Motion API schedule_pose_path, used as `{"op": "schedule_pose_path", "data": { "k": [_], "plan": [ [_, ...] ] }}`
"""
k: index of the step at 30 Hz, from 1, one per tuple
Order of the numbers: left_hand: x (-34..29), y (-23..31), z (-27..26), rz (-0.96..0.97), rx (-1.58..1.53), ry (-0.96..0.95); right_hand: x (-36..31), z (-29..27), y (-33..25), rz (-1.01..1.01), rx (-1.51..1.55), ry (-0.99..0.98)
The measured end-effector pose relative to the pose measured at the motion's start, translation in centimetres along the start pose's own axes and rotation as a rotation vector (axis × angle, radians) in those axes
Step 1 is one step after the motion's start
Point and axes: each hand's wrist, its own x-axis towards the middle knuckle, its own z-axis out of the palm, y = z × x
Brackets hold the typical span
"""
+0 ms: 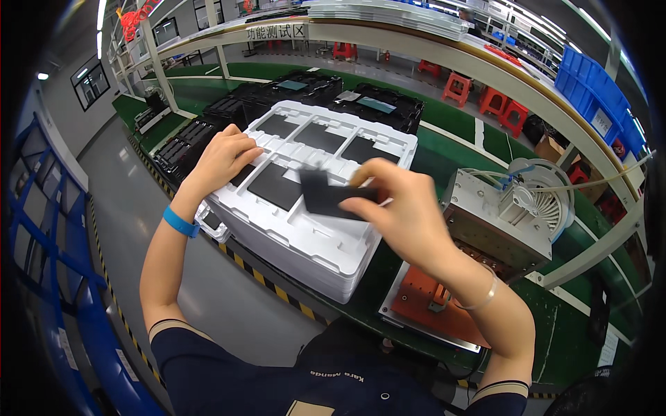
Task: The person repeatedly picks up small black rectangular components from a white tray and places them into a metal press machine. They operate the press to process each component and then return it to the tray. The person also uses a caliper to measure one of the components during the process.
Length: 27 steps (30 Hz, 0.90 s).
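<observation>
A stack of white moulded plastic trays (298, 243) stands in front of me on the green bench. In the top tray's pockets lie several flat black pieces (276, 187). My right hand (402, 201) pinches another flat black L-shaped piece (322, 197) between thumb and fingers, held above the tray's near right part and slightly blurred. My left hand (225, 159) is at the tray's left side, its fingers curled together beside a pocket with a dark piece. What those fingers grip, if anything, is hidden.
On the right stands a metal machine (496, 222) with a round ribbed part, and an orange-brown fixture plate (423, 298) in front of it. Black trays (374, 107) lie behind the white stack. Blue bins (596, 93) sit on the upper shelf; a blue rack (55, 277) is at the left.
</observation>
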Motion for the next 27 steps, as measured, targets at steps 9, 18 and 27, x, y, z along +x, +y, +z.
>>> {"op": "schedule_pose_path", "data": {
  "k": [9, 18, 27],
  "plan": [
    [2.4, -0.8, -3.1, 0.192, 0.201, 0.234, -17.8, -8.3, 5.3, 0.392, 0.213, 0.374],
    [10.6, 9.3, 6.2, 0.211, -0.012, -0.053, -22.4, -7.2, 12.3, 0.338, -0.275, 0.331],
    [4.4, 19.4, -0.6, 0.474, 0.174, 0.112, -20.7, -6.5, 13.4, 0.118, -0.581, 0.222]
  ]
}}
